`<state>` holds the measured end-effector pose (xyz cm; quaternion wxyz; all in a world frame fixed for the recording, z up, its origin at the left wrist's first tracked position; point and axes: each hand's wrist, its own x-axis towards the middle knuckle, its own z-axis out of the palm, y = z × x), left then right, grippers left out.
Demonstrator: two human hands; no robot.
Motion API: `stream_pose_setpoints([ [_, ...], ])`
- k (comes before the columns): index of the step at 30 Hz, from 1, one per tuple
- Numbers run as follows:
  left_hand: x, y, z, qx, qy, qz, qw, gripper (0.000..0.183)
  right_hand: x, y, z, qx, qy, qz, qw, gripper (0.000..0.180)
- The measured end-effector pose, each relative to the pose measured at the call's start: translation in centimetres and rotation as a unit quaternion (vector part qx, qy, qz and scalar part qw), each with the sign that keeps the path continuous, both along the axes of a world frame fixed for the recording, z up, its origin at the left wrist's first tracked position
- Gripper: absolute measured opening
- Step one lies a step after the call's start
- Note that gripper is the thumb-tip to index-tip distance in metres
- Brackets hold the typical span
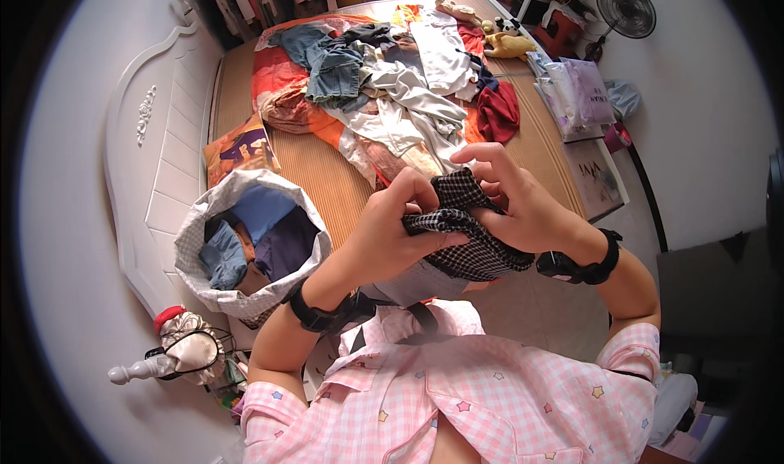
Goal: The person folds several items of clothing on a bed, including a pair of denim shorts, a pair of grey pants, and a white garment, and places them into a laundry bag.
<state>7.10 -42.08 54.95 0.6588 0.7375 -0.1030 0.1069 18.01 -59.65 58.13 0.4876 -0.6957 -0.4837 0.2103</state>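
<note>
Both hands hold a folded black-and-white checked garment (484, 253) in front of my chest. My left hand (398, 231) pinches its near folded edge between thumb and fingers. On the other side, my right hand (520, 201) grips the cloth with its thumb tucked into a fold and the index finger raised. To the left of my left forearm stands a pale fabric storage bag (190, 250) with its top wide and round. Folded clothes lie in it: a blue piece (263, 207), a dark purple piece (288, 243) and a denim piece (223, 256).
A heap of loose clothes, with denim shorts (334, 75) and a white garment (441, 51), covers the far bed mat (318, 164). A patterned cushion (242, 149) lies near the white headboard (147, 158). Plush toys (511, 44) and plastic-wrapped packages (579, 90) line the right edge.
</note>
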Motion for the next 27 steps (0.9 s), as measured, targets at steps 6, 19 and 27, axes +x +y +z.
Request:
stream_pose_setpoints([
  [6, 0.0, -1.3, -1.6, -0.02, -0.007, 0.113, 0.993, 0.021, 0.4, -0.7, -0.2, -0.01, 0.134, -0.029, 0.991, 0.041],
  [19, 3.3, -3.0, -2.5, 0.12, -0.214, 0.246, 0.938, 0.023, 1.1, -0.8, 0.8, -0.035, 0.106, 0.01, 0.994, 0.034],
  [27, 3.4, -3.3, -2.8, 0.159, -0.298, 0.329, 0.882, 0.022, -0.1, -1.9, 0.8, -0.102, -0.33, -0.081, 0.935, 0.056],
])
